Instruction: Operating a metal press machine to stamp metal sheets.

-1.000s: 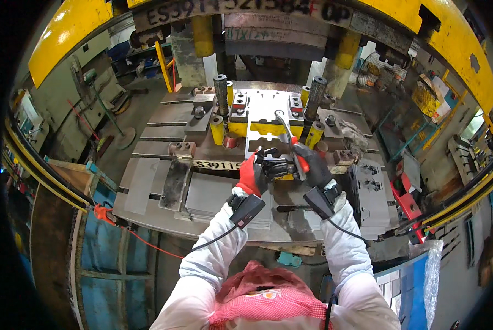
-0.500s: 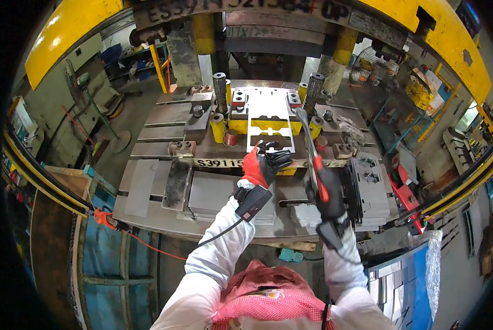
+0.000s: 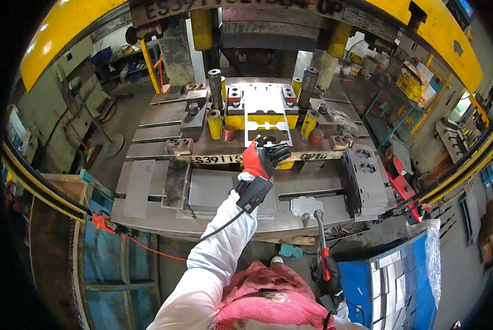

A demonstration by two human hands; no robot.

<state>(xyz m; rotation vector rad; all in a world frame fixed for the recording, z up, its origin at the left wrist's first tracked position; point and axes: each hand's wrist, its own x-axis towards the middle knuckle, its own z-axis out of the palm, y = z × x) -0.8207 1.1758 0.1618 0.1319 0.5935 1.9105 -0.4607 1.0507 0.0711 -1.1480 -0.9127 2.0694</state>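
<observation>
Left hand [image 3: 264, 158], fingers loosely spread and apparently empty, lies at the near edge of the cut-out sheet [image 3: 264, 102] on the die [image 3: 235, 121], contact unclear; right hand [image 3: 328, 280] grips a red-handled tool [image 3: 325, 256]. Fingertips placed along the sheet's outer edge should steady it best.

A wide, slotted table of worn grey steel [image 3: 283, 213] carries a heavy, brown-grey steel die base [image 3: 219, 146] in the middle. In front, from left to right, lie a flat, grey rectangular metal sheet [image 3: 139, 188], a dark, scuffed steel block [image 3: 175, 184], a stack of smooth grey sheets [image 3: 216, 190], a small, pale, notched flat piece [image 3: 306, 205] and a stack of grey cut-out plates [image 3: 374, 184].
</observation>
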